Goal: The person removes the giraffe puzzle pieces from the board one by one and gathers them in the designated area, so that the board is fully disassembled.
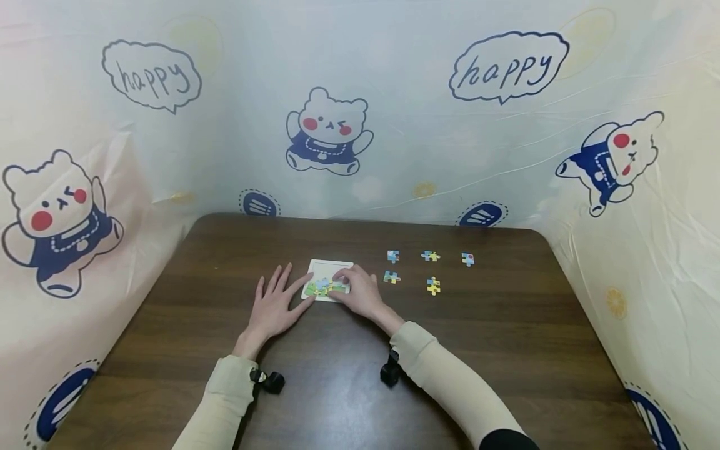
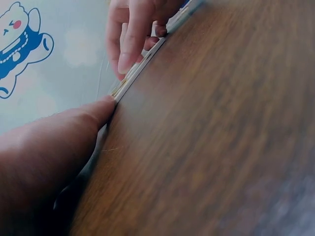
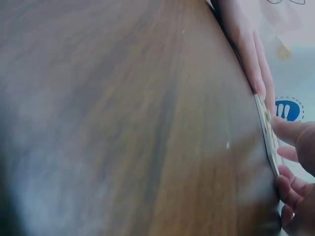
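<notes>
A white-framed puzzle board [image 1: 328, 265] lies flat on the table, its lower part filled with joined green, blue and yellow jigsaw pieces [image 1: 322, 287]. My left hand [image 1: 274, 310] lies with fingers spread, index and thumb touching the board's left edge. From the right, my right hand [image 1: 360, 292] reaches over the board with bent fingers, thumb and fingertips down on the pieces. The left wrist view shows that right hand [image 2: 135, 29] low over the board's thin edge. Whether a piece is between its fingertips is hidden.
Several loose jigsaw pieces lie right of the board, among them a yellow one [image 1: 433, 286], a blue one [image 1: 392, 277] and one with a red spot [image 1: 468, 259]. The brown wooden table [image 1: 337, 387] meets a printed cloth backdrop [image 1: 236, 125] at its back and sides.
</notes>
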{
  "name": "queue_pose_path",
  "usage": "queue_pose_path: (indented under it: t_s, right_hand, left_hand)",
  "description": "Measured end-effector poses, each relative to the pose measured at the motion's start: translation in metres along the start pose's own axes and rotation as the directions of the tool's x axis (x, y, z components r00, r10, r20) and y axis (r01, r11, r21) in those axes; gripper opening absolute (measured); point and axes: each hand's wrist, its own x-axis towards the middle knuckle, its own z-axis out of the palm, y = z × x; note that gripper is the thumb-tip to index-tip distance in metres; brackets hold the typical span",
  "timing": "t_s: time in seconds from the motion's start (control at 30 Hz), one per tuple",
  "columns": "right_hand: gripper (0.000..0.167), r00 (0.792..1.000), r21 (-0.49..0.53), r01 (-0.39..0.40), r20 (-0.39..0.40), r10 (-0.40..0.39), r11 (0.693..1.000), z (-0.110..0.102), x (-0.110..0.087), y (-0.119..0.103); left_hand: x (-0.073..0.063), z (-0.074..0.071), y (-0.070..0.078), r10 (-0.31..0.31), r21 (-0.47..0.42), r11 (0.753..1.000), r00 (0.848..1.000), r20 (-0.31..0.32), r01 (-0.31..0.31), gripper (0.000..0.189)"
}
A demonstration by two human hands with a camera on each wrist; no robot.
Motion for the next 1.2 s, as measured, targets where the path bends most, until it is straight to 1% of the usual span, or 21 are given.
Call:
queue_pose_path:
  t_s: [0.17,0.43,0.53,0.6,0.83,0.9,1.03,1.2]
  right_hand:
    - [0.036,0.999,-0.021,-0.038,-0.028,0.037,0.999,0.002,0.001,-0.007]
    - [0.019,0.991,-0.002,-0.101,-0.083,0.100,0.995,0.009,0.005,-0.008]
    - [0.015,0.990,0.021,-0.099,-0.102,0.101,0.995,0.011,0.004,-0.006]
    - [0.015,0.990,0.027,-0.085,-0.110,0.088,0.996,0.012,0.003,-0.005]
    - [0.033,0.995,-0.023,-0.052,-0.085,0.050,0.998,0.013,0.002,-0.003]
    - [0.030,0.995,-0.028,-0.054,-0.084,0.052,0.998,0.013,0.002,-0.003]
    - [0.016,0.994,-0.024,-0.065,-0.086,0.063,0.998,0.013,0.003,-0.003]
    - [0.019,0.993,0.001,-0.071,-0.090,0.070,0.998,0.013,0.004,-0.004]
  left_hand:
    - [0.000,-0.001,0.000,0.005,0.012,1.000,1.000,0.016,-0.005,0.065]
    - [0.000,0.000,-0.003,0.024,-0.010,1.000,0.999,0.031,-0.024,0.056]
    - [0.000,0.000,-0.005,0.043,-0.014,0.999,0.999,0.026,-0.043,0.055]
    - [0.000,-0.001,-0.006,0.057,-0.016,0.998,0.998,0.020,-0.057,0.055]
    - [-0.001,-0.003,-0.007,0.080,-0.027,0.996,0.997,0.019,-0.080,0.053]
    - [-0.001,-0.004,-0.006,0.086,-0.030,0.996,0.996,0.027,-0.086,0.054]
    - [-0.002,-0.004,-0.005,0.086,-0.030,0.996,0.995,0.044,-0.084,0.053]
    - [-0.002,-0.004,-0.006,0.076,-0.022,0.997,0.997,0.031,-0.075,0.053]
